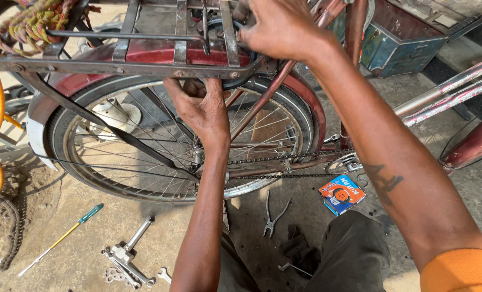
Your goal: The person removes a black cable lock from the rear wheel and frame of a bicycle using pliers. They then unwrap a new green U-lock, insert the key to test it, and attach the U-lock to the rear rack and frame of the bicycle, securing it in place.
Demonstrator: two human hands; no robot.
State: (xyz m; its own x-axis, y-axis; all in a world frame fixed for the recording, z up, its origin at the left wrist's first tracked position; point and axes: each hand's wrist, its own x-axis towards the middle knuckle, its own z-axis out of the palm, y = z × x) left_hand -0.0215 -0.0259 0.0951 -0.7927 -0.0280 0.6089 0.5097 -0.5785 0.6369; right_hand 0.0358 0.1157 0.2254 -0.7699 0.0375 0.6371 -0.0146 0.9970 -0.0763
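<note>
Maroon steel forms the rear mudguard of the bicycle, with a rusted carrier rack lying flat above it, its long axis running left to right across the view. The right hand is closed over a dark ring-shaped part at the rack's right end, fingers curled around it from above. The left hand reaches up from beneath, fingers bent against the underside of the rack just left of that ring; whether it grips a fastener there cannot be told. The two hands stand near each other, one above and one below the rack, and the right hand is the one on the ring. The rear wheel sits directly under both hands, its chain running off to the right. Bare, dusty concrete ground lies below, carrying a screwdriver with a green handle, pliers, a metal multi-way wrench, and a small blue and orange box. A blue metal toolbox stands behind the frame.
</note>
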